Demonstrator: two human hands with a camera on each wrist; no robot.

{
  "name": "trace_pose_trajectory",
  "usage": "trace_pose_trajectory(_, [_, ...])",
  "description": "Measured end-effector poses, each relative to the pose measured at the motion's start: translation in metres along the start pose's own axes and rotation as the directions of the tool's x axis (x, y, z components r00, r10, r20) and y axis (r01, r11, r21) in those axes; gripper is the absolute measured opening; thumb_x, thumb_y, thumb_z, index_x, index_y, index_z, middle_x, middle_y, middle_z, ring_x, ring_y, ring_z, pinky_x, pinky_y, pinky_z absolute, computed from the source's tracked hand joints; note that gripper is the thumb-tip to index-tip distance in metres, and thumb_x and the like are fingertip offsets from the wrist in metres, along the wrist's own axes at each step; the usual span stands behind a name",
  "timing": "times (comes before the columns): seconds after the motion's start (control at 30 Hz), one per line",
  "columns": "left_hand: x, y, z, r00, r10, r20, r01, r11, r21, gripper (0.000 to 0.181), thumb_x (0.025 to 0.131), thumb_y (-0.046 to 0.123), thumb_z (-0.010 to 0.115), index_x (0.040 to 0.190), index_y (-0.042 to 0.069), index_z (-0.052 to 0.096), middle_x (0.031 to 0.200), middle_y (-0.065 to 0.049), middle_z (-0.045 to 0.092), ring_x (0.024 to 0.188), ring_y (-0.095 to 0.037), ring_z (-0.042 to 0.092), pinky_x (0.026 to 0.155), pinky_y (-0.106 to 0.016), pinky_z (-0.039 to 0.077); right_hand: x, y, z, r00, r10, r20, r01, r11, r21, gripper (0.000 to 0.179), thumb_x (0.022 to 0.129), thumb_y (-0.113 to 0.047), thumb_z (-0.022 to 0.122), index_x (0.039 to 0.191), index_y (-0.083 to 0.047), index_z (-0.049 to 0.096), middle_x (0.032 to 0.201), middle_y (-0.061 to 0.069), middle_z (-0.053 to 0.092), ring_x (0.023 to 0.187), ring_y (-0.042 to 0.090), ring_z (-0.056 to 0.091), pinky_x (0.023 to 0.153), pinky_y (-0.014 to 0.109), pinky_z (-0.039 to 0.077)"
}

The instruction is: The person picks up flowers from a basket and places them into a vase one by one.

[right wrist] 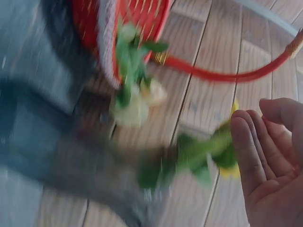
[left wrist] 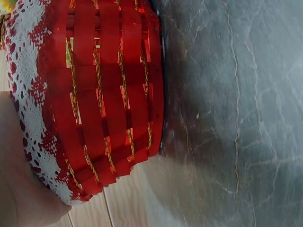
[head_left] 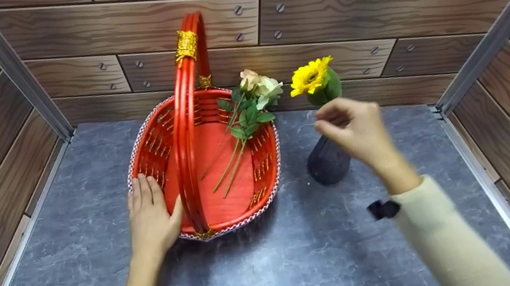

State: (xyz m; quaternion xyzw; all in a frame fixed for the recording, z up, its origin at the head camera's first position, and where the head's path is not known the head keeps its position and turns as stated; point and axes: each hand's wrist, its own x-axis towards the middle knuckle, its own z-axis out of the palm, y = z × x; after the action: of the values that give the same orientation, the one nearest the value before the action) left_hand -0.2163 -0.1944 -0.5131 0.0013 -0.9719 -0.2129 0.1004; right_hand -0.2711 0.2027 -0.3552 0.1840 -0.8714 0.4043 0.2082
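A red woven basket (head_left: 225, 210) with a tall arched handle stands on the grey surface. Two artificial roses (head_left: 260, 87), pale pink and cream, lean on its right wall with their stems inside. My left hand (head_left: 151, 217) rests on the basket's left rim, fingers extended, thumb near the handle's base. To the right stands a dark vase (head_left: 328, 164) holding a yellow flower (head_left: 311, 76) with green leaves. Beside its neck is my right hand (head_left: 359, 128), fingers loosely bent with a gap to the thumb. In the right wrist view the stem (right wrist: 201, 153) passes behind my fingertips.
Wood-patterned panels (head_left: 318, 23) enclose the back and both sides. Metal strips (head_left: 498, 206) run along the edges of the grey marbled surface (head_left: 267, 280). White lace trim (left wrist: 28, 80) borders the basket's rim.
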Motion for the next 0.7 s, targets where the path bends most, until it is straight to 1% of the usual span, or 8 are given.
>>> trace_pose_trajectory(0.1, [-0.001,0.000,0.000,1.000,-0.004,0.002,0.004,1.000,0.005,0.082,0.103,0.051,0.037,0.155,-0.008,0.015,0.163,-0.029,0.009,0.153,-0.042,0.002,0.124,-0.053,0.001,-0.006,-0.004,0.023,1.000,0.001,0.026,-0.004,0.995,0.099,0.011,0.081,-0.007,0.081,0.090,-0.004,0.076,0.085,0.008,0.076,0.068,0.013,0.068,0.064,0.019,0.056])
trace_pose_trajectory(0.17, [-0.001,0.000,0.000,1.000,-0.002,0.002,0.002,1.000,0.005,0.082,0.103,0.050,0.037,0.155,-0.008,0.014,0.163,-0.029,0.009,0.153,-0.042,0.002,0.124,-0.053,0.002,-0.008,-0.006,0.037,0.998,0.021,0.057,-0.030,0.987,0.156,0.013,0.082,-0.009,0.082,0.092,-0.004,0.075,0.087,0.009,0.076,0.071,0.017,0.069,0.066,0.022,0.058])
trace_pose_trajectory(0.23, [-0.001,0.001,-0.001,1.000,-0.001,0.004,0.001,1.000,0.004,0.082,0.103,0.051,0.036,0.155,-0.008,0.014,0.163,-0.029,0.008,0.153,-0.042,0.002,0.124,-0.053,0.002,-0.008,-0.005,0.051,0.993,0.059,0.097,-0.079,0.975,0.207,0.015,0.082,-0.013,0.081,0.093,-0.005,0.075,0.088,0.008,0.076,0.073,0.020,0.070,0.068,0.025,0.058])
trace_pose_trajectory(0.3, [-0.001,0.000,-0.001,1.000,-0.005,0.000,0.005,1.000,0.004,0.082,0.103,0.051,0.037,0.155,-0.008,0.014,0.163,-0.029,0.009,0.153,-0.042,0.003,0.124,-0.053,0.002,-0.007,-0.003,0.065,0.981,0.116,0.158,-0.157,0.949,0.274,0.017,0.083,-0.016,0.081,0.096,-0.005,0.074,0.089,0.008,0.075,0.075,0.021,0.070,0.070,0.028,0.059])
trace_pose_trajectory(0.37, [-0.001,0.000,-0.001,1.000,-0.010,-0.002,0.010,1.000,0.005,0.082,0.102,0.051,0.037,0.155,-0.008,0.015,0.163,-0.029,0.009,0.153,-0.042,0.003,0.124,-0.053,0.002,-0.006,0.001,0.080,0.956,0.181,0.231,-0.255,0.901,0.351,0.020,0.085,-0.014,0.079,0.099,-0.003,0.073,0.091,0.009,0.074,0.077,0.022,0.070,0.072,0.031,0.060])
trace_pose_trajectory(0.5, [0.000,0.000,-0.001,1.000,-0.014,0.000,0.014,1.000,-0.001,0.083,0.102,0.053,0.036,0.155,-0.008,0.014,0.163,-0.028,0.008,0.153,-0.042,0.002,0.124,-0.053,0.001,-0.004,0.005,0.106,0.899,0.272,0.343,-0.420,0.757,0.501,0.022,0.088,-0.002,0.072,0.106,0.008,0.067,0.093,0.016,0.073,0.079,0.022,0.071,0.076,0.037,0.062])
trace_pose_trajectory(0.6, [0.000,0.001,0.000,1.000,-0.008,0.002,0.008,1.000,-0.010,0.084,0.102,0.053,0.037,0.155,-0.008,0.014,0.163,-0.028,0.007,0.153,-0.042,0.002,0.124,-0.053,0.001,-0.003,0.006,0.123,0.873,0.311,0.376,-0.482,0.670,0.565,0.023,0.088,0.005,0.067,0.109,0.013,0.064,0.095,0.022,0.072,0.080,0.026,0.073,0.077,0.039,0.062])
trace_pose_trajectory(0.7, [-0.001,0.000,0.000,1.000,-0.002,-0.015,0.002,1.000,-0.008,0.083,0.102,0.052,0.039,0.154,-0.009,0.017,0.162,-0.029,0.011,0.152,-0.043,0.005,0.124,-0.054,0.004,-0.001,0.001,0.139,0.848,0.345,0.403,-0.530,0.601,0.599,0.025,0.088,0.006,0.068,0.112,0.013,0.063,0.096,0.023,0.071,0.085,0.033,0.073,0.080,0.041,0.061])
